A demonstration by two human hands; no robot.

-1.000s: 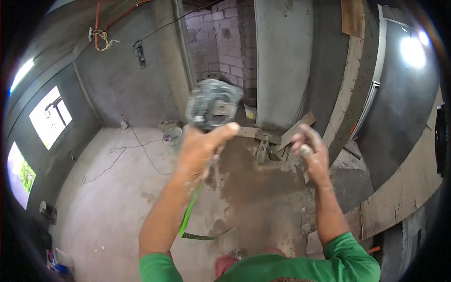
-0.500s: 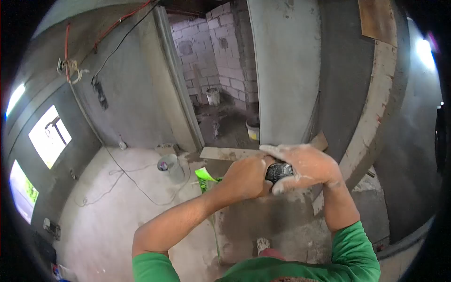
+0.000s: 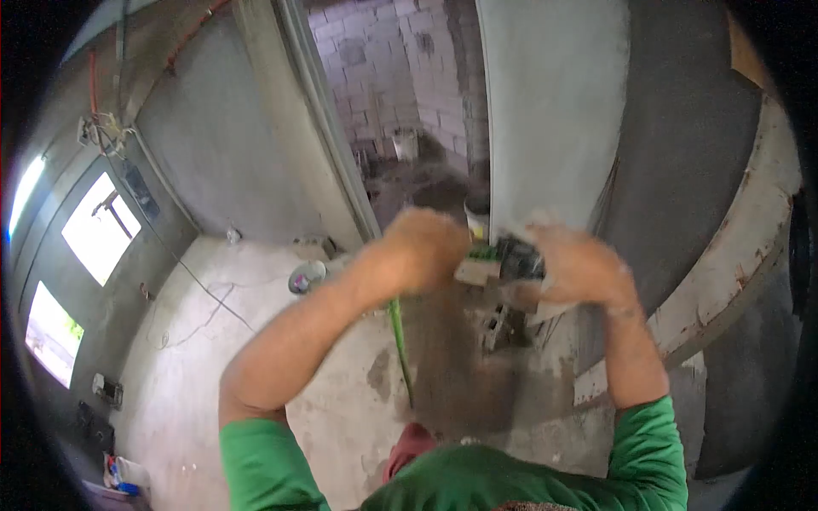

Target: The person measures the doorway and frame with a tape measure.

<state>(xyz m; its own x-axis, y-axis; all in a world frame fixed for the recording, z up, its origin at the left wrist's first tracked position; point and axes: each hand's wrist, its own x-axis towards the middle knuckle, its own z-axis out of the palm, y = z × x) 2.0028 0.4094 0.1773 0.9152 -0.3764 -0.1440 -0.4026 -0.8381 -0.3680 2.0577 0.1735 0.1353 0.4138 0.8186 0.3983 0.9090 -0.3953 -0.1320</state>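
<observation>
A green tape (image 3: pixel 398 336) bars the gap between the left hand (image 3: pixel 423 253) and right hand (image 3: pixel 584 264) and dangles below. Open floor (image 3: pixel 192 409) leaves room leftward, around a bucket (image 3: pixel 308 278); a long board (image 3: pixel 724 264) obstructs the right.

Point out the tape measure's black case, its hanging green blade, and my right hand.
Black case (image 3: pixel 521 258): head view, middle of its visible side.
Green blade (image 3: pixel 399 346): head view, middle of the hanging length.
Right hand (image 3: pixel 581 266): head view, back of the hand.

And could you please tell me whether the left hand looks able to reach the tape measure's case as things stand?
Probably yes: the left hand is close to the tape measure's case, with just green tape between them, though the right hand grips its far side.
</observation>
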